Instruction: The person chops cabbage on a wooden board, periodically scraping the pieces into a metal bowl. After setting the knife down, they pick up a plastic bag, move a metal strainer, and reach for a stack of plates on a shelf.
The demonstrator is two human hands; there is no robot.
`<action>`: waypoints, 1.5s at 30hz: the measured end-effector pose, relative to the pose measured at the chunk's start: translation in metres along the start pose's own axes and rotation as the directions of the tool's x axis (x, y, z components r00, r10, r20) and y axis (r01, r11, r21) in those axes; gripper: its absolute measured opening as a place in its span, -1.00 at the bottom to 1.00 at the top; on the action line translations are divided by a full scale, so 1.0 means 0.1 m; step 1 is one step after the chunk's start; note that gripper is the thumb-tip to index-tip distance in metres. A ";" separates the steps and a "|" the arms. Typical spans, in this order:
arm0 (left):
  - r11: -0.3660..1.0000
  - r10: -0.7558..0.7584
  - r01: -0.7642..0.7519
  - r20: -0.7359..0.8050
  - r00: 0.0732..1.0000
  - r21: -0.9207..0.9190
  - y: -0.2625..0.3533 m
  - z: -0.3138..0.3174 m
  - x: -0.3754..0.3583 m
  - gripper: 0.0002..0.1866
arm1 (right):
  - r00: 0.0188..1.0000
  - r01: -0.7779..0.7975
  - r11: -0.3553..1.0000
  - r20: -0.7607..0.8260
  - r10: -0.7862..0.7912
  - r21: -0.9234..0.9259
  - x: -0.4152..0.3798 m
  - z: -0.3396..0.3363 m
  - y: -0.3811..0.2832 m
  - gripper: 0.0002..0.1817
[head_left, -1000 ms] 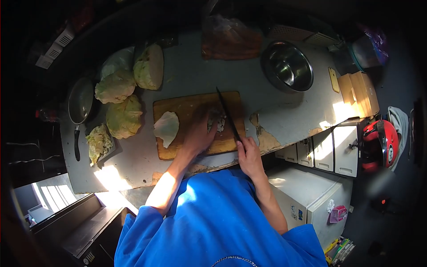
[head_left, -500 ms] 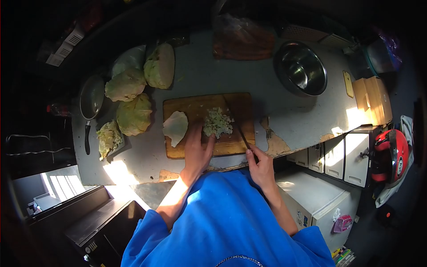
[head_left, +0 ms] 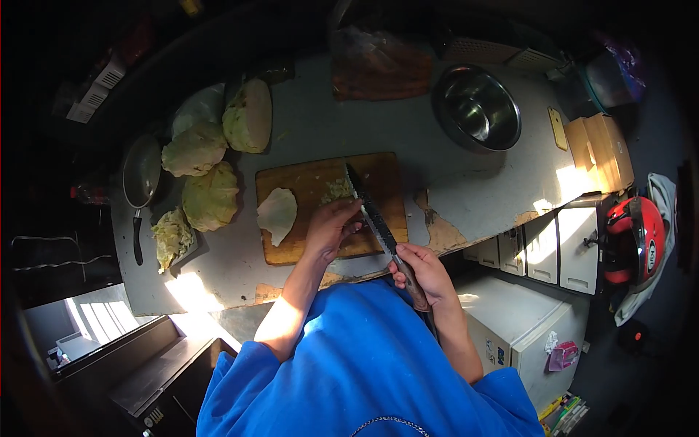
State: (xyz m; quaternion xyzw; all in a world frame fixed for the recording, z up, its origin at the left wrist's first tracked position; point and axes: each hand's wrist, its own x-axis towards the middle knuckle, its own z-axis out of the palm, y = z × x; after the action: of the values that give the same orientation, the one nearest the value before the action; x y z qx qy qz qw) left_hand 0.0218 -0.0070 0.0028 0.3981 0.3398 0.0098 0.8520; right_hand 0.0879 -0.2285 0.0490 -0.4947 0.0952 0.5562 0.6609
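In my right hand (head_left: pixel 424 275) is the wooden handle of a knife (head_left: pixel 376 222), its dark blade turned flat and pointing up and to the left over the cutting board (head_left: pixel 309 171). My left hand (head_left: pixel 334 227) has its fingers bent, with the fingertips at the blade's edge; whether they pinch anything is too small to tell. Behind the blade and fingers, chopped cabbage (head_left: pixel 336 191) lies partly hidden on the board. A pale cabbage leaf (head_left: pixel 277 215) rests on the board's left part.
Cabbage heads (head_left: pixel 210 197) and a small pan (head_left: pixel 141 171) are on the table's left. A steel bowl (head_left: pixel 477 108) stands at the back right, near a phone (head_left: pixel 558 129) and a cardboard box (head_left: pixel 601 153). Bagged carrots (head_left: pixel 382 73) lie at the back.
The knife blade has turned flat and swung toward my left hand. My left hand has lifted off the board and curled its fingers at the blade. The whole view has shifted slightly.
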 end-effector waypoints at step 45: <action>0.029 0.680 -0.392 0.269 0.682 0.919 -0.20 -0.17 0.18 -0.39 | 0.840 0.152 0.508 -0.160 -0.518 -0.848 0.12 0.19 0.30 -0.62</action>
State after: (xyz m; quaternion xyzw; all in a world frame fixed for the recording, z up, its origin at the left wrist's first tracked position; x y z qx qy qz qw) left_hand 0.0206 -0.0047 -0.0289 0.9068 0.1999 0.1807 0.3241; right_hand 0.0592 -0.2093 0.0340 -0.8491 -0.1376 0.2824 0.4246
